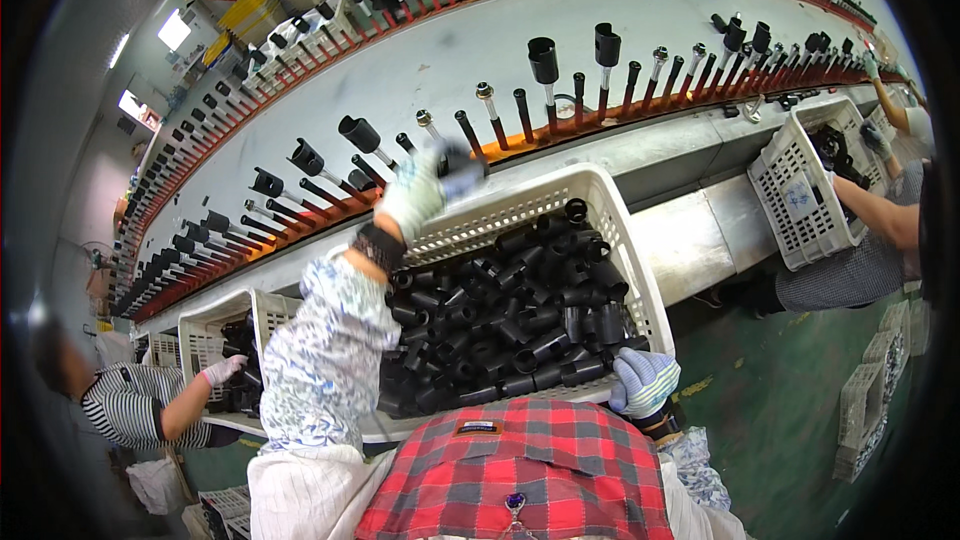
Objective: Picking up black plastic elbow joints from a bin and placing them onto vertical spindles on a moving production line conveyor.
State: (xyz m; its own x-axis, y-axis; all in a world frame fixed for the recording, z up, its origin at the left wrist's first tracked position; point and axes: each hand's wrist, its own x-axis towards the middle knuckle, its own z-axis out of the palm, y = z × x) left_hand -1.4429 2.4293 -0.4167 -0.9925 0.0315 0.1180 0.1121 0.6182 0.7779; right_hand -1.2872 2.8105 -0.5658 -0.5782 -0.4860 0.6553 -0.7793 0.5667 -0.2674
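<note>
My left hand (412,196), in a pale glove, is raised over the far side of a white plastic crate (652,285) and blurred by motion. It is closed on a black cylindrical sleeve (461,170), close to the row of spindles. Many short black tubular sleeves (500,315) lie heaped in the crate in front of me. At the crate's near right corner is my right hand (645,381), in a striped glove, its fingers curled. What lies under those fingers is hidden.
Upright spindles (525,116) with red bases line the conveyor edge, some carrying black sleeves (543,60). Co-workers sit on both sides, beside a right crate (800,190) and a left crate (275,312). Stacked trays (868,405) stand on the green floor at right.
</note>
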